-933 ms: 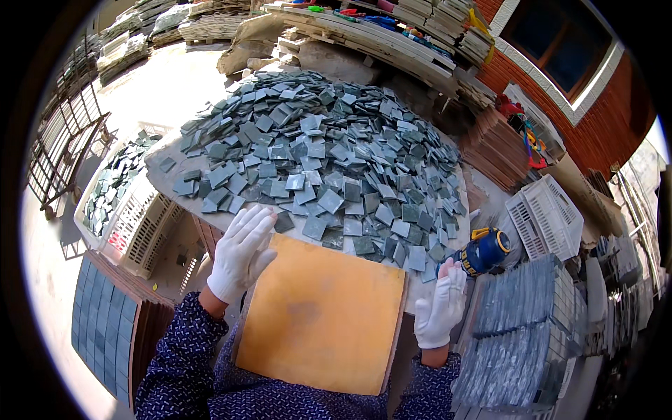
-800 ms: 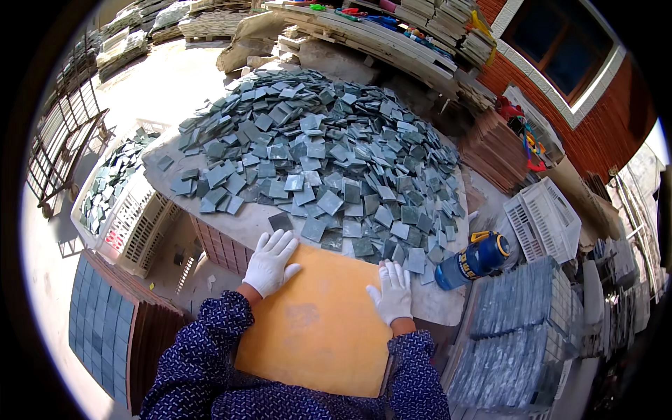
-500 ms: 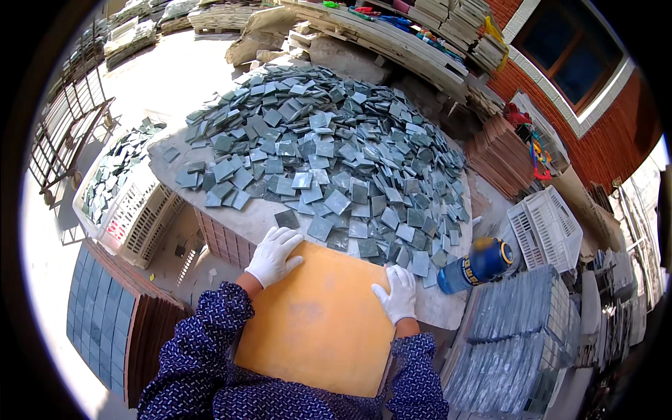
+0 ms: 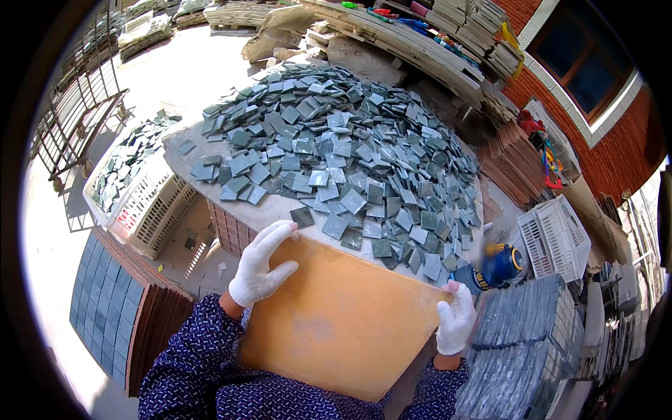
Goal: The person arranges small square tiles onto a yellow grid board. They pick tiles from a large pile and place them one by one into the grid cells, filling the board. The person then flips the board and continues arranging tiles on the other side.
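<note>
In the head view, the orange-yellow board (image 4: 336, 315) is sitting between the two gloved hands. The left hand (image 4: 262, 271) is touching its far left corner, thumb and fingers standing apart; the right hand (image 4: 456, 320) is bending around the far right corner, but whether it is clamping, I cannot tell. Beyond, grey-green tiles (image 4: 329, 147) are lying heaped
</note>
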{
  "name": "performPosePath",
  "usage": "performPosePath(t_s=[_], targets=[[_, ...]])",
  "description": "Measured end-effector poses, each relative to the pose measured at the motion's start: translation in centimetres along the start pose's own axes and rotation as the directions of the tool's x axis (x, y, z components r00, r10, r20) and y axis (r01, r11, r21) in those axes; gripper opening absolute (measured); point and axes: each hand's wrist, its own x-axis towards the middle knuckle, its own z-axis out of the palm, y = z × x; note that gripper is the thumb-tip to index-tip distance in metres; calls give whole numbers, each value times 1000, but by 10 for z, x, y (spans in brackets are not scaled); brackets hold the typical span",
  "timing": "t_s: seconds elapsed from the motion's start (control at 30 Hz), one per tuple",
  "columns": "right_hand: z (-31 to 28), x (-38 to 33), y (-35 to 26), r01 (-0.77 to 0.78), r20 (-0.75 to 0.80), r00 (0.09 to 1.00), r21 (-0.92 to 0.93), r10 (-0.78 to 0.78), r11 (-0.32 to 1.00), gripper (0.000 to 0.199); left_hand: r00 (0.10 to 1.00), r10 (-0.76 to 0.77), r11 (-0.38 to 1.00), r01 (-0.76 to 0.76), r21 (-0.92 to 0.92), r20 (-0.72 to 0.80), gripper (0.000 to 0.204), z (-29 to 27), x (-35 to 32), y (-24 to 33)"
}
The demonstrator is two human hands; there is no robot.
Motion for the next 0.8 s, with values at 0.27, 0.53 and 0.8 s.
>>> performPosePath(t_s=[0.27,0.53,0.8], targets=[[-23,-154,39,-495,530,784,215,325,842,38,697,-466,300,704,-643,546,66,-22,-140,3],[18,-134,14,-303,295,924,170,245,938,52,878,-444,566,429,-704,179,74,-10,-131,-5],[32,18,-80,214,-196,963,150,-183,965,59,808,-589,732,523,-438,-20,37,-10,-151,4]])
